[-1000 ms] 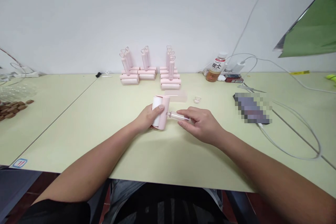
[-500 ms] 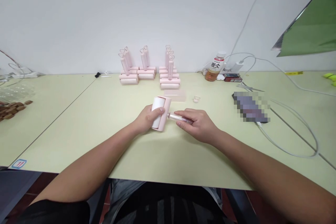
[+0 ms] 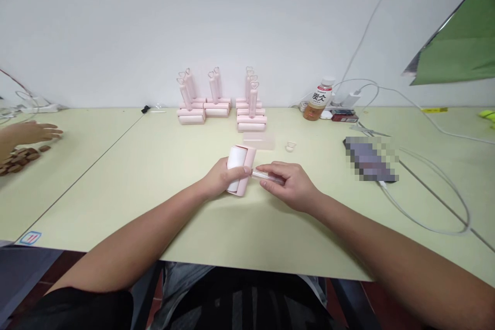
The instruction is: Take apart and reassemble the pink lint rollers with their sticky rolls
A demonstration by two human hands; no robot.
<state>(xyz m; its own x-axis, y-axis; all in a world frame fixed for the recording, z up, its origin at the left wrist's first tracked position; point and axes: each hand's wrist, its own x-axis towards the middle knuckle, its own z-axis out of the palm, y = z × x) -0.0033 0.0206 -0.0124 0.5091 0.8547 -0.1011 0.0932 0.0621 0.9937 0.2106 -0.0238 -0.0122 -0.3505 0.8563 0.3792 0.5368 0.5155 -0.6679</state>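
Near the front middle of the table, my left hand point(image 3: 220, 178) is closed round the head of a pink lint roller point(image 3: 250, 157) with a white paper roll point(image 3: 236, 162), its thumb pressed across the roll. My right hand point(image 3: 294, 183) grips the pale pink handle point(image 3: 266, 175), whose end meets the side of the head. Whether the two are joined I cannot tell. Just beyond lies a see-through pink cover point(image 3: 258, 140). A small pale heart-shaped piece point(image 3: 290, 146) rests to its right.
Several pink lint rollers point(image 3: 251, 119) stand by the wall, handles up. To the right are a drink bottle point(image 3: 320, 100), cables point(image 3: 425, 228), scissors point(image 3: 371, 130) and a phone point(image 3: 369, 160). At far left, another person's hand point(image 3: 31, 134) hovers over brown pieces point(image 3: 19, 160).
The roller head has moved slightly right, towards my right hand, and less of the handle shows between my hands. Another person's hand has come in at the left; the clear plastic there is gone.
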